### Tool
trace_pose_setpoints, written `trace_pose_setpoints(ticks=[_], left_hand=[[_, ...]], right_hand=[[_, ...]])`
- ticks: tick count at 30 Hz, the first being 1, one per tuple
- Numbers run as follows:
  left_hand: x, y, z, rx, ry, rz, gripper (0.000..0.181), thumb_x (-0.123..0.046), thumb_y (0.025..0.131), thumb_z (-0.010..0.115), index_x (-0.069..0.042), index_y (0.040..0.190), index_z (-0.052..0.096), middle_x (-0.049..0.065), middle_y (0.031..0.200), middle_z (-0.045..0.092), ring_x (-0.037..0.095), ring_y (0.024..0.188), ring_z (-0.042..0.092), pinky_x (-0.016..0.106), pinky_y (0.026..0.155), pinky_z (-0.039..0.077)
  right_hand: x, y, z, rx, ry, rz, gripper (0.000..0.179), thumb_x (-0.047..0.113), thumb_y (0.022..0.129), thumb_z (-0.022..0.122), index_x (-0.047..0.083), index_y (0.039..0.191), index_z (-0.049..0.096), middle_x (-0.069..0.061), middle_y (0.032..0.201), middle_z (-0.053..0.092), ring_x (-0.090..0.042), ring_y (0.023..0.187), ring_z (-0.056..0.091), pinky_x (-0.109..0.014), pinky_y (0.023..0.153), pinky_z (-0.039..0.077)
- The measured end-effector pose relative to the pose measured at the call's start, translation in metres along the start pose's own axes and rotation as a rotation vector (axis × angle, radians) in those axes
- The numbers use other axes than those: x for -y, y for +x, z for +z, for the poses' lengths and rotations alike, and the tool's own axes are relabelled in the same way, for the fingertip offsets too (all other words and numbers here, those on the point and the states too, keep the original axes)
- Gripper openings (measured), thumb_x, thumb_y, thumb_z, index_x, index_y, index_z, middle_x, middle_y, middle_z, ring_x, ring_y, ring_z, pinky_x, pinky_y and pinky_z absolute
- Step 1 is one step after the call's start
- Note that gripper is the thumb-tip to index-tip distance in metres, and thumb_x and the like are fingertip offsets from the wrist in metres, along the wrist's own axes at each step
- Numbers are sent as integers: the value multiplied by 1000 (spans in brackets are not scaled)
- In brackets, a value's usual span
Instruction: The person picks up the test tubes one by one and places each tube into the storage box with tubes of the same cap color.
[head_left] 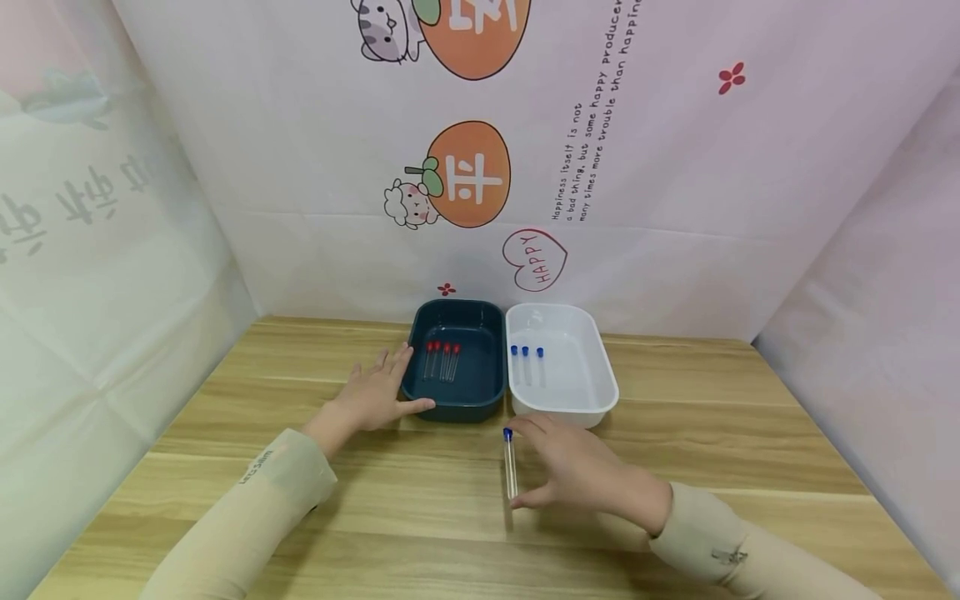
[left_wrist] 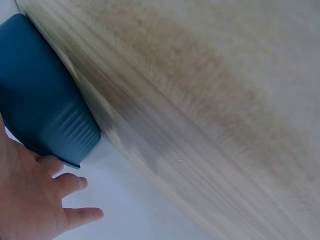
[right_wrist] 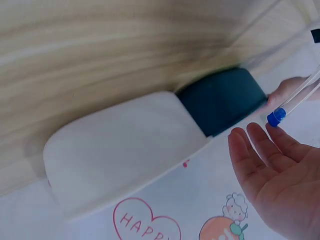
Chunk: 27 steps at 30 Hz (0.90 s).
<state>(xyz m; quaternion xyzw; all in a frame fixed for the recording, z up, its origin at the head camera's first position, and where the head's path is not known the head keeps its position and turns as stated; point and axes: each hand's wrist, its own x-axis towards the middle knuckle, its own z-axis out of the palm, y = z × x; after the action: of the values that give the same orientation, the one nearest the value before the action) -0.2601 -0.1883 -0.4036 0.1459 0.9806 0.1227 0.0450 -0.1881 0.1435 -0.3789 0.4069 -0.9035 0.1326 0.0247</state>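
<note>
My right hand holds a clear test tube with a blue cap lengthwise, a finger at the cap and the thumb at the bottom end. The tube is in front of the two bins, over the table. My left hand lies spread along the left side of the dark teal bin, fingers at its rim. Several red-capped tubes lie side by side in that bin. Three blue-capped tubes lie in the white bin beside it.
Both bins stand next to each other near the back of the wood-grain table. Behind them hangs a white printed cloth, with more white cloth at the left and right.
</note>
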Motion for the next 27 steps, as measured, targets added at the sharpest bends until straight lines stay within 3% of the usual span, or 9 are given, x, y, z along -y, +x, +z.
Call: trace_pose_setpoints(ticks=[13,22,27], left_hand=[[0,0,-1,3,-18,0,112,-78,91,52,-5,165,10,13,171,9,42,154,12,73,115,9],[0,-1,-3,6,-6,2,112,-78,91,52,-6,165,10,12,171,8,40,154,12,73,115,9],[0,-1,-2,5,1,5,112,-79,91,51,-6,165,10,13,171,9,41,154,13,73,115,10]], right_hand=[[-23,6,-34,-88,39,57,93,45,72,93,-1,142,53,-18,137,60,-36,126,57,-52,105,47],[-45,7,-57,-79,108,93,88,36,74,94,-2,143,54,-21,138,59,-40,126,56,-58,105,46],[-55,9,-61,-31,126,108,89,39,76,92,-1,145,52,-19,137,59,-37,122,59,-56,102,48]])
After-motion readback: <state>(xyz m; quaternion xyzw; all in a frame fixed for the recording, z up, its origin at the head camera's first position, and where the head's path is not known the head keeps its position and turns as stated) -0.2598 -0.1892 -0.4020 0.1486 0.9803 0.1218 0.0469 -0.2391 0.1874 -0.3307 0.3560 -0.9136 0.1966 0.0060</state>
